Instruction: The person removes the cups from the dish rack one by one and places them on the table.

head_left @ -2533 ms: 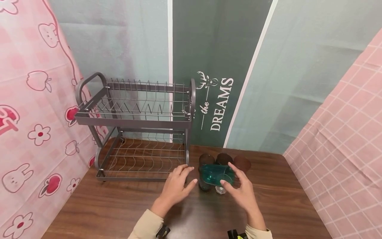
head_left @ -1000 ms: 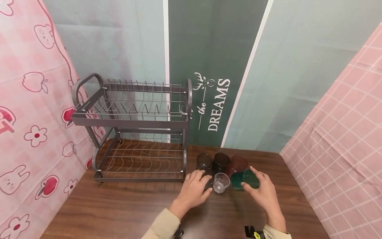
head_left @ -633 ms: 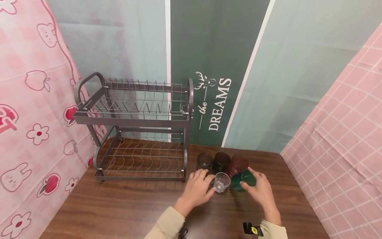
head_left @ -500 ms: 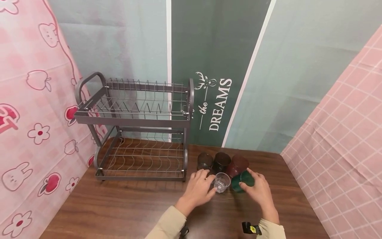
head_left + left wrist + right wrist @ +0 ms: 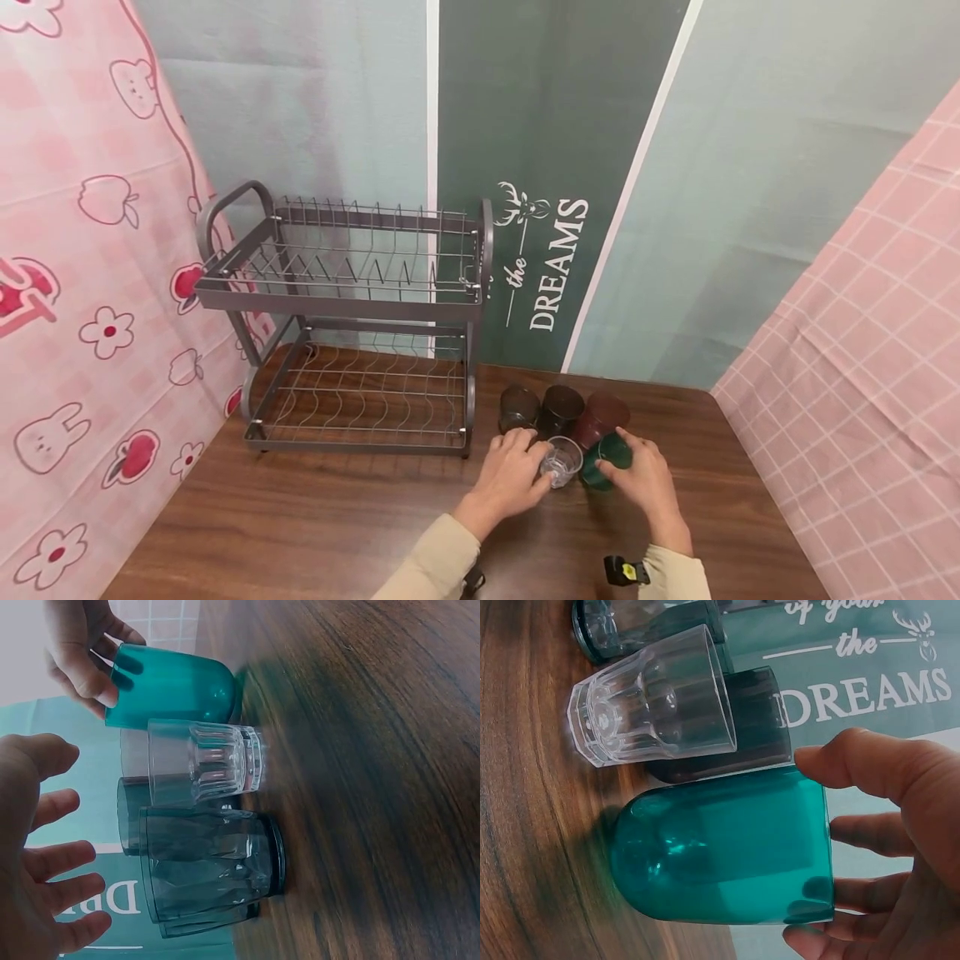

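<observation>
My right hand [image 5: 645, 479] holds a teal plastic cup [image 5: 720, 851] near its rim, thumb on one side and fingers on the other. The cup's mouth points up, and its rounded base is at the tabletop. Just left of it stands a clear faceted cup [image 5: 562, 461]. My left hand [image 5: 510, 479] hovers by the clear cup, fingers spread and apart from it in the left wrist view. A smoky grey cup [image 5: 210, 859] is in front of that hand, mostly covered in the head view. Behind stand another grey cup [image 5: 519, 407], a dark cup [image 5: 562, 408] and a red cup [image 5: 603, 417].
A two-tier dark grey dish rack [image 5: 337, 310] stands left of the cups on the wooden table [image 5: 360, 517]. A printed cloth [image 5: 517, 125] hangs behind the table. Pink cloths [image 5: 862, 375] line both sides.
The teal cup went from above the clear cup to the table on its right, then slid slightly left toward it. My left hand moved right, from beside the rack to the cups.
</observation>
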The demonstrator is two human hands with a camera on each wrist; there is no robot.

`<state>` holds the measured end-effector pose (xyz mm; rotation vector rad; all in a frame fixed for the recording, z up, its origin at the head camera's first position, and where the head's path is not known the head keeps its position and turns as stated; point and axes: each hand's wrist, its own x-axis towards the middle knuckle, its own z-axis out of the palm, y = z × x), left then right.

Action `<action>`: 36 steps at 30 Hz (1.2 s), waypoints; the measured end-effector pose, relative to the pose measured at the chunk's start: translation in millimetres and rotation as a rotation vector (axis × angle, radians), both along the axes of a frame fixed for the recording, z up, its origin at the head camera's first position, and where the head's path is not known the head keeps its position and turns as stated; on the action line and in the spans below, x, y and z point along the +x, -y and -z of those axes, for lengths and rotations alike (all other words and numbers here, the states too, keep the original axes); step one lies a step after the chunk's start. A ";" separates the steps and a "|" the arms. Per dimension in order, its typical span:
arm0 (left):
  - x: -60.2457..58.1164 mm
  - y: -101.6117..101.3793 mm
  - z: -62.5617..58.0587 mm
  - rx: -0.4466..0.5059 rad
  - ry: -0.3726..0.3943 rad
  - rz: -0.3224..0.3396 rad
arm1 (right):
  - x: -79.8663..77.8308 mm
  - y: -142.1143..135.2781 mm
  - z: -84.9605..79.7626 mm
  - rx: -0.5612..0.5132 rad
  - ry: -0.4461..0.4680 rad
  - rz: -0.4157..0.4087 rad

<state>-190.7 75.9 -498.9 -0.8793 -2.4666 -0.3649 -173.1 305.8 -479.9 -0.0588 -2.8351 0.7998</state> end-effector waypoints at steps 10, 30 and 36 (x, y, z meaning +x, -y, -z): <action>1.7 -6.0 -1.0 0.000 0.027 0.005 | -4.1 2.5 2.9 -0.033 0.046 0.065; 2.6 2.0 -6.2 0.024 0.045 0.001 | 1.3 10.6 1.1 -0.030 0.005 0.068; 8.9 23.5 -12.0 0.064 0.038 -0.026 | 15.4 17.9 5.2 -0.021 -0.216 0.048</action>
